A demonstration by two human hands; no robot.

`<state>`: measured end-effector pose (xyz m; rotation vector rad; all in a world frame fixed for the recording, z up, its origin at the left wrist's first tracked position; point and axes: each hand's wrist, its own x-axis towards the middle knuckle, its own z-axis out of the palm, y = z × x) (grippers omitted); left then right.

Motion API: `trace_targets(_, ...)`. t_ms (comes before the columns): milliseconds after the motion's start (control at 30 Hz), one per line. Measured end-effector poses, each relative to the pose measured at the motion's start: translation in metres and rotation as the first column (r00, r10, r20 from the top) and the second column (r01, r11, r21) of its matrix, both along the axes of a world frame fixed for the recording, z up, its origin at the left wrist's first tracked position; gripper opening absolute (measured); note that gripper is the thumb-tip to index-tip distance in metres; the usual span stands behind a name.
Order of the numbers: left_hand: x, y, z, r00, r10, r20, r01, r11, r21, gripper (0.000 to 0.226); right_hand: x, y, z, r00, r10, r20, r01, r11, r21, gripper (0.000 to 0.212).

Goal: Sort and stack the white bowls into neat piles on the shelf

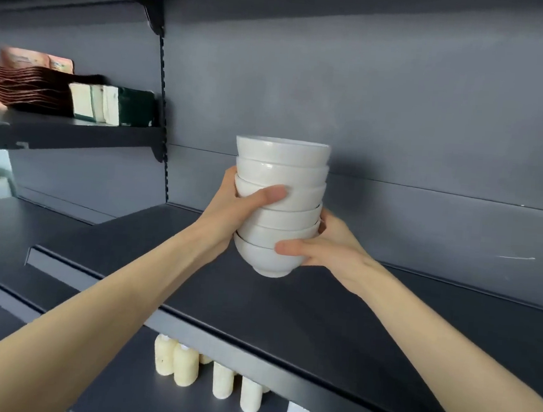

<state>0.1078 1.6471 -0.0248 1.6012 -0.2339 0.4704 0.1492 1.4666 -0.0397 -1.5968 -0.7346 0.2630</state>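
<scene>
Fingers [269,195] of our left hand [230,205] and right hand [332,244] gripped the bowls [281,170] between them, a leaning stack just over the shelf [287,312] beneath. We judged one pile gathered; setting it down and straightening it remained.

Back wall [405,86]: dark grey panels are running behind the whole unit, catching soft, even light.
Slotted rail [163,91]: is standing upright between the two bays.
Middle shelf [287,312]: is stretching across in dark grey.
Upper left shelf [72,136]: is carrying brown packets [27,89] and white and green boxes [108,104].
Lower shelf [132,391]: pale bottles [185,366] are standing in a row under the board above.
</scene>
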Motion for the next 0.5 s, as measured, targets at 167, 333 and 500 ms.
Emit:
trace_targets(167,0.041,0.061,-0.007,0.999,-0.038,-0.025,0.038,0.999,-0.015,0.092,0.035,0.060,-0.006,0.999,-0.030,-0.014,0.030,1.000,-0.008,0.072)
trace_targets(333,0.078,0.125,-0.015,0.991,-0.129,-0.040,0.129,0.992,0.000,0.082,0.064,0.125,-0.017,0.993,-0.114,-0.042,0.113,0.993,-0.016,0.081)
trace_targets(500,0.109,0.188,-0.021,0.976,-0.186,-0.116,0.182,0.982,-0.049,0.083,0.081,0.191,-0.030,0.973,-0.203,-0.108,0.206,0.979,0.013,0.073)
